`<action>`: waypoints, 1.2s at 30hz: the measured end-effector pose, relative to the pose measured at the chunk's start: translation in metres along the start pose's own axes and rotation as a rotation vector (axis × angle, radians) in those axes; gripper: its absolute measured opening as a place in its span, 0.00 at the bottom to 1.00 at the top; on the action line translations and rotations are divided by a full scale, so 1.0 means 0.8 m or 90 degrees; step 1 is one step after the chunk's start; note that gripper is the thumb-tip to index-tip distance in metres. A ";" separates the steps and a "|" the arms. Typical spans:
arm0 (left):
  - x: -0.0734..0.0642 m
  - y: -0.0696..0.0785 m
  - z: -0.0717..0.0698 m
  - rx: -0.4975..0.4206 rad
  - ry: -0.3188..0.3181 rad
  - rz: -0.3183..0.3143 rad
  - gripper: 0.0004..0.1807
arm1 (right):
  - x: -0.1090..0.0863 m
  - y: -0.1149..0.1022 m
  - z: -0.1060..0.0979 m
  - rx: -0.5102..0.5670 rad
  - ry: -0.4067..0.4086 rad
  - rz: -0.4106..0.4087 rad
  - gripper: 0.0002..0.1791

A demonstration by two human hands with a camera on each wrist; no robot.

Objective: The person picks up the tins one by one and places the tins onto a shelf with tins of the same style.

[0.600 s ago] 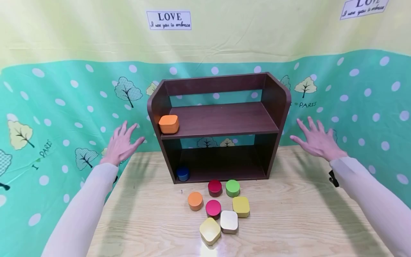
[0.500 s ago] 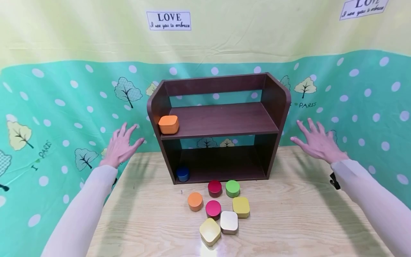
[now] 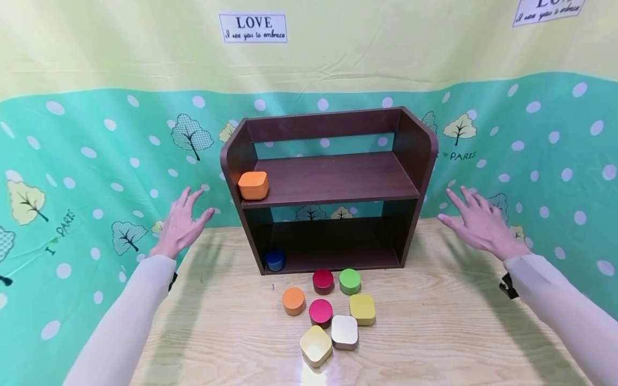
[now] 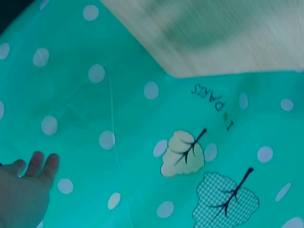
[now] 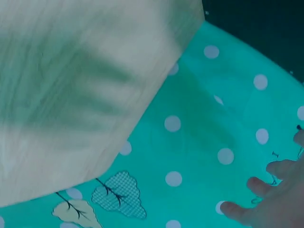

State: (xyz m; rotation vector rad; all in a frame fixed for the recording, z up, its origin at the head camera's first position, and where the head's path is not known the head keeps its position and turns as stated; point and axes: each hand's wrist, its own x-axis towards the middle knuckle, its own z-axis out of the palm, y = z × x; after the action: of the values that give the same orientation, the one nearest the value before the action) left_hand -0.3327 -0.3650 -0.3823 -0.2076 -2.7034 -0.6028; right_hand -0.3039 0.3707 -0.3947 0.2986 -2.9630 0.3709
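Observation:
My left hand (image 3: 181, 227) is held up left of a dark brown two-tier shelf (image 3: 333, 199), fingers spread and holding nothing. On the shelf's other side my right hand (image 3: 480, 225) is raised the same way, its fingers extended. At the left end of the upper tier sits an orange rounded-square block (image 3: 253, 186). Below it, in the lower tier's left corner, is a blue round block (image 3: 275, 259). In the left wrist view part of my left hand (image 4: 26, 194) shows at the lower left; the right wrist view catches my right hand (image 5: 273, 194) at the lower right.
In front of the shelf lie several blocks on the wooden table (image 3: 232, 332): dark red (image 3: 323, 282), green (image 3: 350, 281), orange round (image 3: 293, 301), pink (image 3: 321, 312), yellow (image 3: 362, 309), white (image 3: 345, 332) and pale yellow (image 3: 316, 346). A dotted cloth (image 3: 96, 139) hangs behind and at both sides.
My right hand has dropped slightly and shifted a little to the right, its fingers drawn closer together. The left hand has turned slightly. Blocks and shelf stay where they were.

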 end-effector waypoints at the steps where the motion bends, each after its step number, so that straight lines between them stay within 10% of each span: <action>1: -0.003 0.001 0.002 -0.016 0.000 -0.001 0.46 | -0.002 -0.002 0.003 0.012 0.002 -0.003 0.48; 23: -0.044 0.045 0.060 -0.252 0.158 -0.026 0.32 | -0.057 -0.057 0.067 0.191 0.092 -0.044 0.40; 36: -0.052 0.106 0.079 -0.386 0.148 -0.060 0.30 | -0.078 -0.096 0.103 0.221 0.115 -0.075 0.36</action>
State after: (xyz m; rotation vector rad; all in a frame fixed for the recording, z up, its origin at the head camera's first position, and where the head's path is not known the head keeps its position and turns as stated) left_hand -0.2960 -0.2639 -0.4193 -0.1488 -2.2482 -1.3717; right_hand -0.2361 0.2878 -0.4664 0.4484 -2.6790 0.8492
